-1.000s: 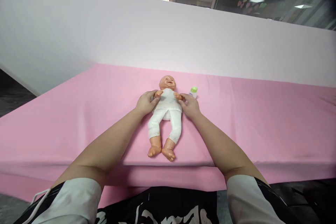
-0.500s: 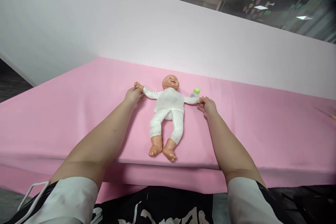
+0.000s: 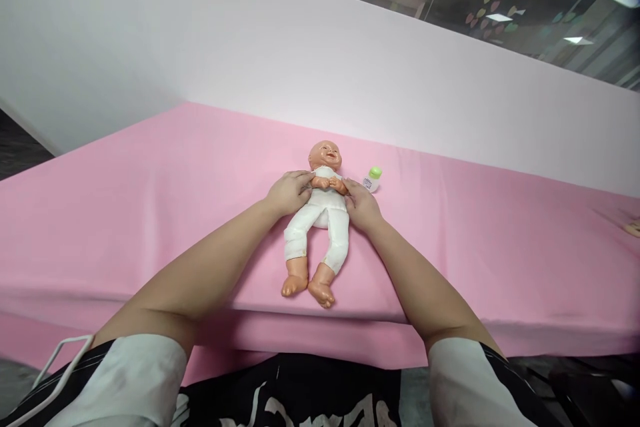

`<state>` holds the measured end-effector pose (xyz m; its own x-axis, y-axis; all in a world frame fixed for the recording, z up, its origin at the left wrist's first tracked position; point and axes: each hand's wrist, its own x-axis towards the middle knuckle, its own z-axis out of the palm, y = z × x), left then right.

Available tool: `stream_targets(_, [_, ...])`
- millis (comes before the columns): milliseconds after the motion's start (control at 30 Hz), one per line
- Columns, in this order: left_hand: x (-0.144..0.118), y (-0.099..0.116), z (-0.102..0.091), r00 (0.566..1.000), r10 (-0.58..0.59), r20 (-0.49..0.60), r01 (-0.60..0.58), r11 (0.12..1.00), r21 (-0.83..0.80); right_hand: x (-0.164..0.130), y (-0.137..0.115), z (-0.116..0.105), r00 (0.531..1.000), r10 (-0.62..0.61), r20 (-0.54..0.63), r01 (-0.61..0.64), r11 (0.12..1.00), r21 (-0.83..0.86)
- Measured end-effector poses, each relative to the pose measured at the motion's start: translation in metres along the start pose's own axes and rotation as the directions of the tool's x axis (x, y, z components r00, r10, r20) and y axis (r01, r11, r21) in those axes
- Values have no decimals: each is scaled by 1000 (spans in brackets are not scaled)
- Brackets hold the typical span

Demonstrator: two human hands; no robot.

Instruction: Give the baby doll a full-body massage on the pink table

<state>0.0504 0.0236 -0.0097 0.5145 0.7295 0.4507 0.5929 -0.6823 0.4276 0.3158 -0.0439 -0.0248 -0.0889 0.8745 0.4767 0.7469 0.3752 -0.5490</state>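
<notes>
Both your hands are on the doll [image 3: 326,200], its arms folded in across its chest.
Your left hand [image 3: 291,193] pinches the doll's arm near the wrist, thumb below, fingers above; your right hand [image 3: 362,205] pinches the other arm the same way, fingertips partly hidden. Doll lies face up on the pink sheet [image 3: 495,233], between your forearms, head toward the white wall [image 3: 350,60], feet near the front edge. Green-capped bottle [image 3: 371,181] stands just beyond your right hand, near the doll's head.

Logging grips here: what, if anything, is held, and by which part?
The doll, by its arms, near the wrists: one in the left hand, one in the right hand.
</notes>
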Motion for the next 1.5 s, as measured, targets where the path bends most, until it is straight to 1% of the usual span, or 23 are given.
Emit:
stream_targets(133, [0, -7, 2, 996, -43, -74, 40, 998, -40, -2, 4, -4, 1000, 7, -26, -7, 1000, 31])
stream_targets(200, [0, -12, 1, 984, -127, -127, 116, 989, -96, -3, 7, -7, 994, 73, -76, -65, 992, 108])
stream_targets(267, [0, -21, 0, 950, -254, -182, 218, 957, -193, -3, 12, -11, 972, 180, -153, -143, 963, 228])
stream_targets(300, [1, -26, 0, 920, -333, -207, 275, 924, -264, -3, 16, -14, 951, 238, -198, -173, 939, 296])
stream_targets(333, [1, -33, -1, 873, -433, -223, 339, 869, -360, -2, 21, -16, 925, 294, -242, -193, 910, 367])
stream_targets(433, [7, -54, -6, 672, -721, -168, 479, 597, -644, 3, 37, -26, 817, 500, -288, -249, 757, 605])
stream_targets(500, [11, -65, -11, 552, -831, -71, 505, 401, -764, 6, 45, -34, 710, 677, -193, -345, 574, 742])
stream_targets(533, [14, -69, -14, 506, -862, -26, 508, 322, -799, 7, 48, -37, 651, 749, -124, -402, 479, 781])
stream_targets(600, [17, -73, -20, 445, -894, 46, 503, 207, -839, 8, 52, -44, 555, 832, -13, -492, 341, 801])
stream_targets(633, [18, -73, -21, 432, -899, 66, 498, 178, -849, 8, 53, -46, 532, 847, 16, -515, 309, 800])
stream_targets(700, [18, -72, -23, 446, -893, 62, 487, 184, -854, 7, 52, -47, 530, 847, 29, -519, 297, 802])
stream_targets(733, [17, -72, -22, 459, -886, 57, 476, 192, -858, 6, 51, -47, 547, 837, 7, -497, 318, 807])
stream_targets(800, [14, -69, -19, 506, -862, 22, 459, 248, -853, 5, 47, -44, 606, 788, -108, -411, 427, 806])
stream_targets(833, [12, -66, -17, 546, -838, -13, 451, 307, -838, 4, 43, -41, 638, 744, -196, -360, 514, 779])
stream_targets(900, [7, -59, -14, 663, -739, -119, 420, 498, -759, 1, 35, -36, 697, 614, -371, -273, 705, 654])
stream_targets(967, [4, -48, -11, 764, -613, -202, 361, 666, -653, -1, 24, -28, 766, 461, -449, -219, 843, 491])
stream_targets(1033, [1, -35, -9, 848, -471, -242, 295, 801, -521, -3, 13, -20, 855, 307, -418, -156, 921, 357])
stream_targets(1100, [-1, -21, -7, 928, -296, -225, 209, 916, -342, -4, 5, -12, 933, 157, -325, -81, 969, 235])
stream_targets(1133, [-2, -15, -5, 959, -202, -198, 154, 960, -234, -4, 2, -9, 958, 93, -272, -46, 983, 175])
stream_targets(1200, [-3, -5, -3, 987, -86, -134, 79, 995, -57, -5, 0, -4, 981, 21, -193, -4, 996, 89])
stream_targets(1300, [-4, 3, -1, 994, -56, -97, 63, 995, 74, -5, 0, -1, 989, 36, -142, -25, 997, 74])
stream_targets(1400, [-4, 4, 0, 993, -61, -96, 70, 994, 85, -5, 2, 0, 992, 43, -118, -33, 996, 85])
stream_targets(1500, [-4, -2, -1, 985, -100, -142, 101, 995, -4, -3, 7, 2, 983, 79, -164, -59, 990, 126])
